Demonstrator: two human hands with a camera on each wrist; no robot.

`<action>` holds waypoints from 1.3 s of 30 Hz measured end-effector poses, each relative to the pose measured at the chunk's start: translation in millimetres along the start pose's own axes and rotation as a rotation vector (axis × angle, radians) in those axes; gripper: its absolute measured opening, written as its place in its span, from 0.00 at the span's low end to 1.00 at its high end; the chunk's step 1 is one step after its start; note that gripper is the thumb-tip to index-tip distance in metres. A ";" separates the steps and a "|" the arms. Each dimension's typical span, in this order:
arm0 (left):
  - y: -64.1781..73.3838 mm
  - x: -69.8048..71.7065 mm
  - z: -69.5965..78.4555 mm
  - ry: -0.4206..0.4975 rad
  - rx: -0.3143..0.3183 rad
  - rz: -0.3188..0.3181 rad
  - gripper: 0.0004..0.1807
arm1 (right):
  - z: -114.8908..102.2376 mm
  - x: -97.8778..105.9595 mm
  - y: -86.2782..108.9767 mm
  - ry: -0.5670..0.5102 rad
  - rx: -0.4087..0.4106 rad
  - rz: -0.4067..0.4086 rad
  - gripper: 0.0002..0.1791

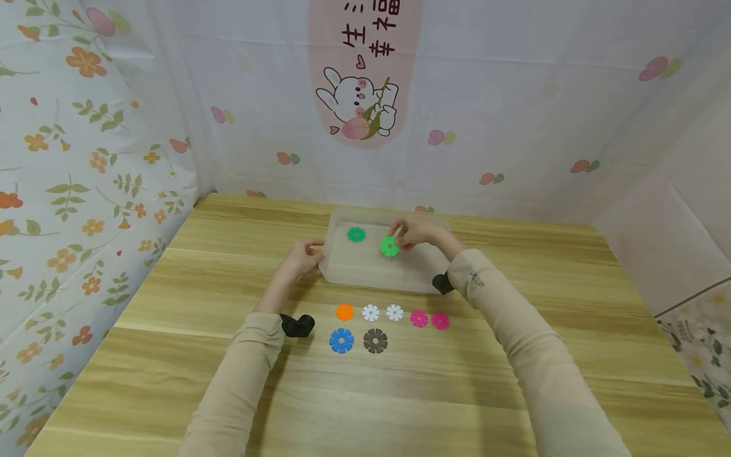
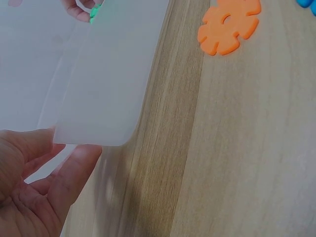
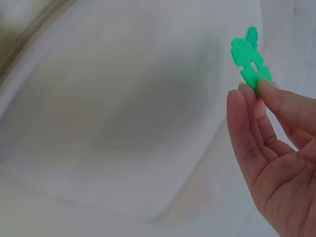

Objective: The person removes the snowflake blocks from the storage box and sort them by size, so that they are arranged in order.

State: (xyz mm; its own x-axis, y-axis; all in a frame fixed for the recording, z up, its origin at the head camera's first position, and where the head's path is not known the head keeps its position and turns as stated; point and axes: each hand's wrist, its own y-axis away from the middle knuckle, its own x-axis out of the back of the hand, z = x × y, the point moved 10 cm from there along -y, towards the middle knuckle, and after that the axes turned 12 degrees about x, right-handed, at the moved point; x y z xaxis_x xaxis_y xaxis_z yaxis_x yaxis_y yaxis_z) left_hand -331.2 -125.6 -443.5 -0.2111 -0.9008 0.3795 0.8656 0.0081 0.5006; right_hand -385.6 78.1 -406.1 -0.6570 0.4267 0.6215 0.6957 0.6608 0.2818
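A frosted white plastic box (image 1: 371,274) stands on the table with a dark green notched disc (image 1: 356,235) lying in it. My left hand (image 1: 304,257) grips the box's left end, thumb and fingers at the rim and corner in the left wrist view. Over the box's interior, my right hand (image 1: 415,231) pinches a bright green notched disc (image 1: 390,246) between thumb and fingertips. That disc (image 3: 251,61) is held tilted in the right wrist view, and the dark green disc (image 3: 252,37) shows behind it.
In front of the box lie an orange disc (image 1: 345,312), two white discs (image 1: 370,313) and two pink discs (image 1: 419,318) in a row. Nearer are a blue disc (image 1: 341,341) and a dark brown disc (image 1: 375,341). A patterned curtain (image 1: 257,114) hangs behind the wooden table (image 1: 171,298).
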 end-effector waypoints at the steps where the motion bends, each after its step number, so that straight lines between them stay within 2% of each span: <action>1: -0.1 0.0 0.2 -0.001 -0.003 0.000 0.23 | -0.4 -0.2 0.8 0.003 0.007 -0.006 0.15; 8: -0.6 0.0 -0.7 -0.002 -0.008 -0.003 0.23 | 0.5 -3.9 7.0 -0.028 0.025 -0.035 0.16; 20: 0.9 0.9 0.0 0.000 -0.011 0.007 0.23 | -0.6 -2.6 13.9 -0.038 0.039 -0.020 0.15; 29: 3.1 -0.9 -1.4 0.022 0.015 -0.023 0.24 | -6.5 -3.6 22.6 -0.028 0.045 -0.028 0.13; 39: 1.6 -1.1 -1.6 0.023 0.018 -0.023 0.24 | -12.7 -2.2 27.0 -0.039 0.076 -0.003 0.13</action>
State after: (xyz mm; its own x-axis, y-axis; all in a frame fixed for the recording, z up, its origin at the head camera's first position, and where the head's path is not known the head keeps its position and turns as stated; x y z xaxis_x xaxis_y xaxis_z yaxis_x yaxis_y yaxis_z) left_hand -328.9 -125.3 -444.4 -0.2204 -0.9106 0.3496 0.8524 -0.0056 0.5228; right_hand -361.7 87.1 -390.6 -0.6707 0.4473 0.5917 0.6706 0.7066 0.2260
